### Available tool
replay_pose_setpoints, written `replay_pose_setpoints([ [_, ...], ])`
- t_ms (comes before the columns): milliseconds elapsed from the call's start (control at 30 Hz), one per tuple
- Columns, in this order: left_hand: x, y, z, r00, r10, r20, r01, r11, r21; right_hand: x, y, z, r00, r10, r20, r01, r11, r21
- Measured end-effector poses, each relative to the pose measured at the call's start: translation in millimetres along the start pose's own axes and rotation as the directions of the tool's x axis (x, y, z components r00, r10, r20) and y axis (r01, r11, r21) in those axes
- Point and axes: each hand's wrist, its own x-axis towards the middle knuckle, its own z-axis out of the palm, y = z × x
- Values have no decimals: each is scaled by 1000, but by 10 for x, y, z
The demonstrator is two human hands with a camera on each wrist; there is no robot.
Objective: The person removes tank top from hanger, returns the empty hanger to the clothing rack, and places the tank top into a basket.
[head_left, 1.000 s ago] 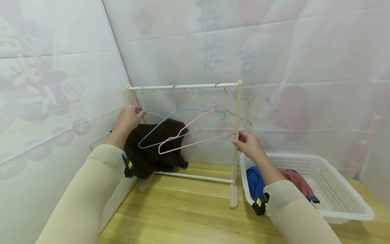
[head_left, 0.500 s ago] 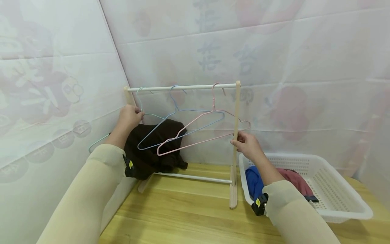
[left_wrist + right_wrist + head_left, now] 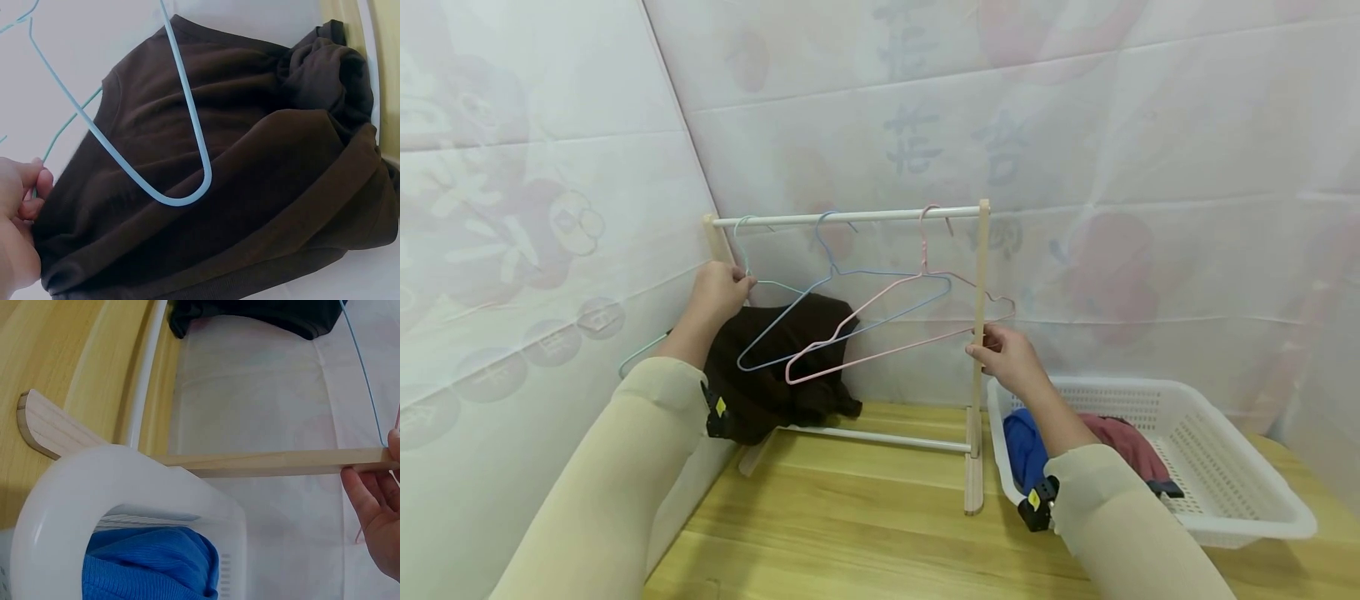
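My left hand (image 3: 718, 292) pinches the mint-green hanger (image 3: 778, 283) near its neck, at the left end of the rack's top bar. A dark brown shirt (image 3: 775, 358) hangs on that hanger, whose left end sticks out beyond my forearm. In the left wrist view the fingers of the left hand (image 3: 19, 225) are at the edge of the brown shirt (image 3: 125, 187). My right hand (image 3: 1015, 358) grips the right wooden post (image 3: 981, 275) of the rack, with the thumb in front. The right wrist view has this hand (image 3: 378, 512) around the post (image 3: 269, 462).
A blue hanger (image 3: 880, 272) and a pink hanger (image 3: 923, 250) hang bare from the white top bar (image 3: 880, 215). At the right stands a white basket (image 3: 1247, 450) with a blue garment (image 3: 1024, 450) and a dull red one (image 3: 1131, 446). Printed cloth walls (image 3: 850, 108) enclose the table.
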Motion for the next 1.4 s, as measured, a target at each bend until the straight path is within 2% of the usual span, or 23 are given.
replay_pose_setpoints([
  [300,-13,-2,-31,1000,5,-8,-4,1000,7,-3,-19,20,1000,17,15,-17,1000,10],
  [500,-50,-25,-65,998,0,-62,1,1000,11,5,-15,50,999,23,36,-24,999,28],
  [833,-47,63,-301,987,-3,-162,-1,1000,-26,30,-3,63,999,13,37,-15,999,32],
  [967,-68,69,-348,985,-8,-171,-1,999,-50,42,14,55,999,4,33,-4,1000,21],
  [1167,-119,-22,-267,988,8,-154,-20,997,-79,54,30,32,1000,6,22,-6,1000,13],
  [1400,-233,-240,-14,993,3,-122,-16,995,-103,34,22,30,1000,6,26,-7,1000,20],
])
